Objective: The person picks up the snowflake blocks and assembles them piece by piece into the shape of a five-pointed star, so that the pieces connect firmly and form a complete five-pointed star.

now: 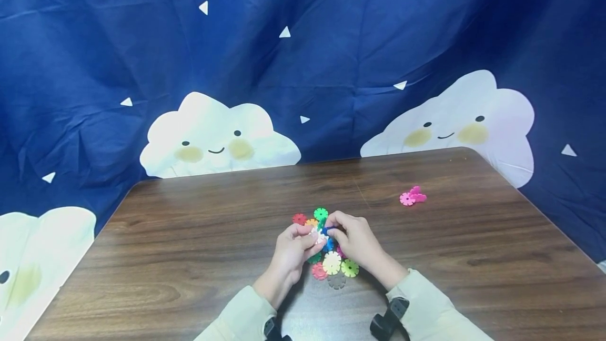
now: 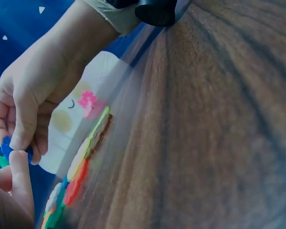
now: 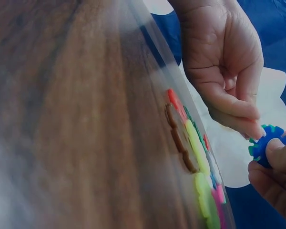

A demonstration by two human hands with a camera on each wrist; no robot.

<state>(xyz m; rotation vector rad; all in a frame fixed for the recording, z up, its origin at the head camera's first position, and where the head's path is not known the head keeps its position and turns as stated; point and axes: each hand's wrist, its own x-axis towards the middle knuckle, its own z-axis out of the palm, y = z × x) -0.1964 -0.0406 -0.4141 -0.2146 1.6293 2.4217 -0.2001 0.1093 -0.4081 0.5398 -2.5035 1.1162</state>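
Observation:
Above a cluster of toothed plastic discs, my left hand (image 1: 294, 250) and right hand (image 1: 356, 237) meet, fingertips close together. My right thumb and fingers pinch a blue toothed disc (image 3: 263, 150). Green teeth show behind it in the right wrist view, from a green disc (image 1: 321, 223). My left hand pinches a white piece (image 1: 320, 238) between thumb and fingers, its outline partly hidden. How the white, green and blue pieces join cannot be made out. Below the hands lie a cream disc (image 1: 332, 263), a lime disc (image 1: 350, 268), a coral disc (image 1: 319, 271) and a grey-brown disc (image 1: 336, 280).
Joined pink discs (image 1: 411, 197) sit apart at the right on the brown wooden table (image 1: 199, 257). A red disc (image 1: 299, 219) and a bright green disc (image 1: 321, 213) lie just beyond the hands. A blue curtain (image 1: 322, 57) with white clouds hangs behind the table.

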